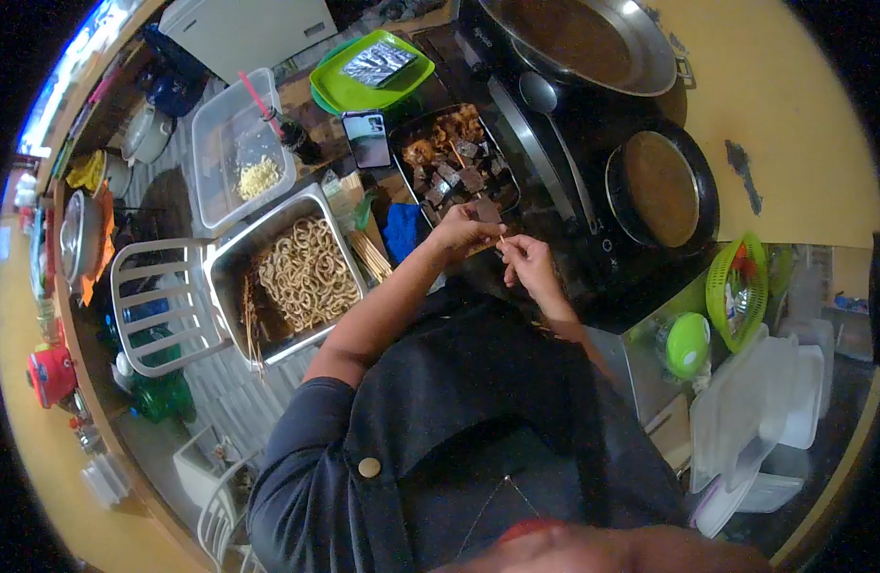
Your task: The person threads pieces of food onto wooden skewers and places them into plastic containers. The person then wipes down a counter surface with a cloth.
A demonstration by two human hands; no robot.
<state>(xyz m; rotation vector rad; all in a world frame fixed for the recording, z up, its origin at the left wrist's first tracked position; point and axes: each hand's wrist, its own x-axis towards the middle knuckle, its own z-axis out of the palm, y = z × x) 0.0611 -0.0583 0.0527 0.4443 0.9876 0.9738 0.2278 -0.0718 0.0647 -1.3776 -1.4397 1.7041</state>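
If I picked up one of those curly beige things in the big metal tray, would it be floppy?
Probably floppy: the beige curls bend round in loose loops. One might tug its neighbours along, since they lie heaped and overlapping. A gentle push likely wouldn't send them far, as the metal tray has raised sides.

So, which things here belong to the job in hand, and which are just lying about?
Seem part of the job:
- thin stick, at the fingertips of the left hand and pinched by the right hand
- dark cubes
- bundle of sticks
- probably the coiled pieces

Seem just lying about:
- phone
- blue cloth
- foil packet
- green basket
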